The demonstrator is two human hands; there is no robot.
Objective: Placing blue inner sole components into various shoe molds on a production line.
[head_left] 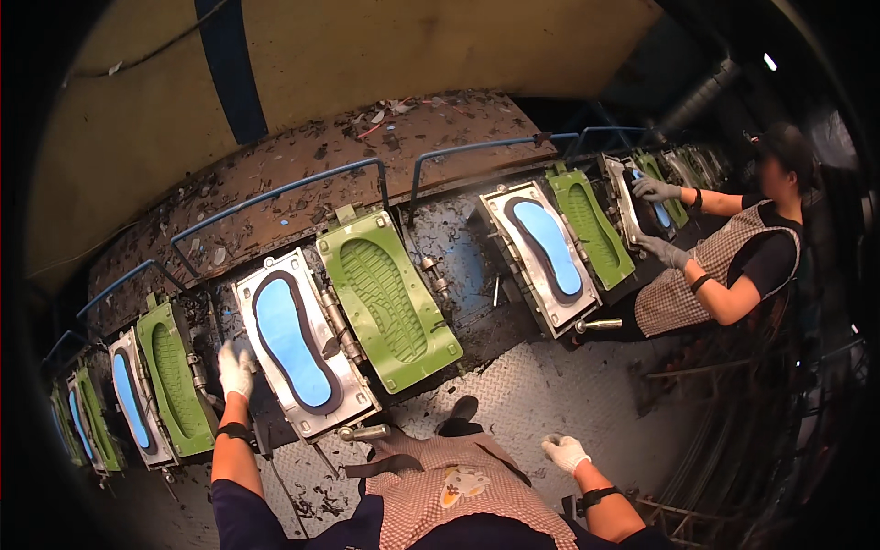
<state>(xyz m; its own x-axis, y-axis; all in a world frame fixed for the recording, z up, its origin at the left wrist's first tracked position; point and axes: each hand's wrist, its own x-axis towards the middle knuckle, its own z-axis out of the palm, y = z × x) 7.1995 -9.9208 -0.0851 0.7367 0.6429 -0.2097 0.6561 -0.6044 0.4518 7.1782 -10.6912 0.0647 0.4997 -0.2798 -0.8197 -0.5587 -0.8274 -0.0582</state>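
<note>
My left hand (236, 369), in a white glove, is beside the left edge of an opened shoe-sole mould, fingers stretched out and nothing visible in them. The mould's silver half (356, 396) holds a black sole rim (334, 348) with a blue insert (291, 339) lying inside it. Hinged to its right, the green half (385, 298) lies open and shows a tread pattern. My right hand (566, 453), also gloved in white, hangs over the floor to the right of my apron (431, 477). Its fingers are loosely bent and apart, holding nothing I can see.
More opened moulds line the bench, including a green half (174, 376) at left and a silver half (573, 316) at right. Handles (365, 433) stick out in front. Blue rails (284, 188) run behind. At right, a co-worker's gloved hands (658, 190) touch another mould.
</note>
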